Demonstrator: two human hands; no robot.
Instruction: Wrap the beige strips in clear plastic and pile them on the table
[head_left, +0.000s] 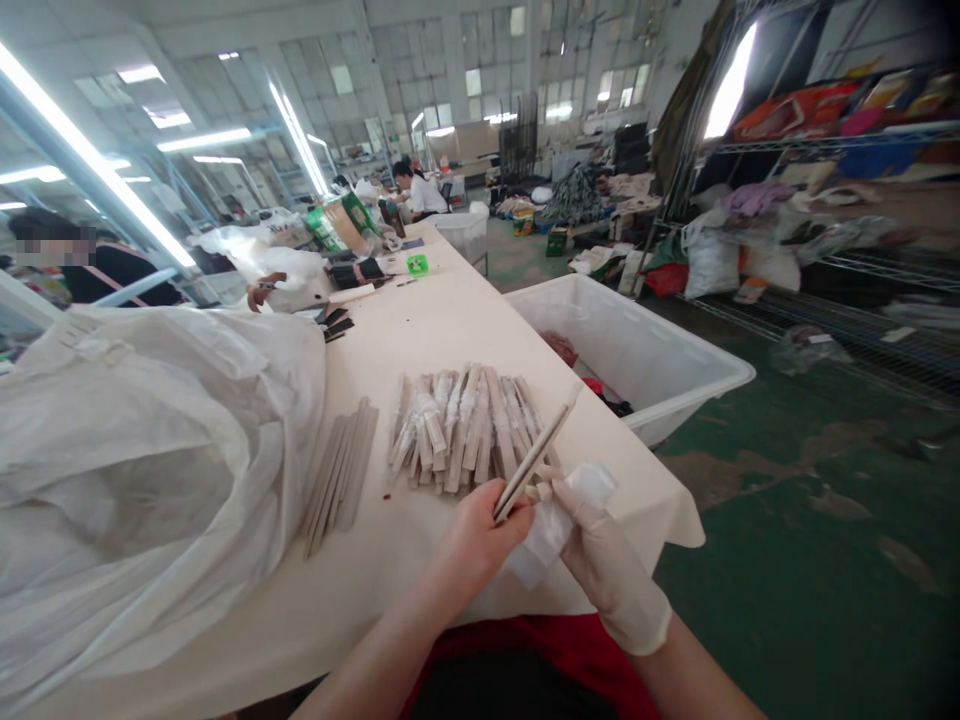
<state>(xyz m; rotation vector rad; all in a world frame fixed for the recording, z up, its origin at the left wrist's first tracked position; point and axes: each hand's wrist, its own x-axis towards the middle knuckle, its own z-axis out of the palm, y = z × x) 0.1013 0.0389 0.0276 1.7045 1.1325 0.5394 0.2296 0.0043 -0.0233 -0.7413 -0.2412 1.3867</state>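
My bare left hand (491,530) is closed round a few thin grey-beige strips (534,455), which slant up to the right above the table's near edge. Beside it, my right hand (600,550), in a pale glove, pinches a clear plastic bag (547,535) at the strips' lower part. Whether the strips are inside the bag I cannot make out. Just beyond my hands lies a pile of strip bundles (457,430), several of them wrapped in clear plastic. Loose strips (341,475) lie side by side to the left of that pile.
A large white cloth sack (157,470) covers the table's left side. On the right, a white plastic tub (660,350) stands against the table (450,300). Wire shelves (840,310) hold bags farther right. Two people sit farther back at left and centre.
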